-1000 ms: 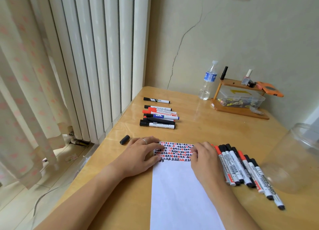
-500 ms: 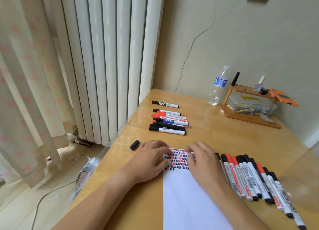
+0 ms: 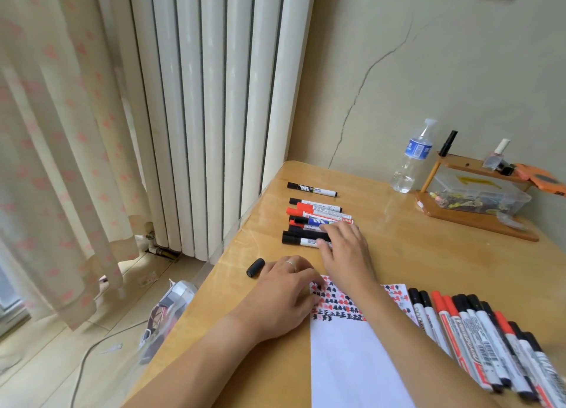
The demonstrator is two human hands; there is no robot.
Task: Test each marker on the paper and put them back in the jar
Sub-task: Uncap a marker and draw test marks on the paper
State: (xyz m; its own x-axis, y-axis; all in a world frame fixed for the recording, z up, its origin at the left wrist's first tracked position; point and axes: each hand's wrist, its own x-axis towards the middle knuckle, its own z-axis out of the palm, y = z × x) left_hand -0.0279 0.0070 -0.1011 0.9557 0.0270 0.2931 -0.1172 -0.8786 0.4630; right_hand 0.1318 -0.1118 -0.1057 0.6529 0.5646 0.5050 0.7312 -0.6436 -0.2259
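Observation:
A white paper (image 3: 352,361) lies on the wooden table (image 3: 413,254), its top strip covered in red and black test marks. My left hand (image 3: 281,297) rests flat on the paper's top left corner. My right hand (image 3: 346,251) reaches over the far group of markers (image 3: 309,220), fingertips touching the nearest black-capped marker (image 3: 298,240); I cannot see a closed grip. A single black marker (image 3: 311,189) lies further back. A row of several red and black markers (image 3: 477,340) lies to the right of the paper. The jar is out of view.
A loose black cap (image 3: 255,267) sits near the table's left edge. A water bottle (image 3: 412,159) and a wooden shelf (image 3: 471,214) with a clear box stand at the back right. A radiator (image 3: 214,101) and curtain (image 3: 55,132) are to the left.
My right hand left the paper and moved forward to the far group of markers. The view turned left, so the jar at the right dropped out of sight. My left hand stays on the paper.

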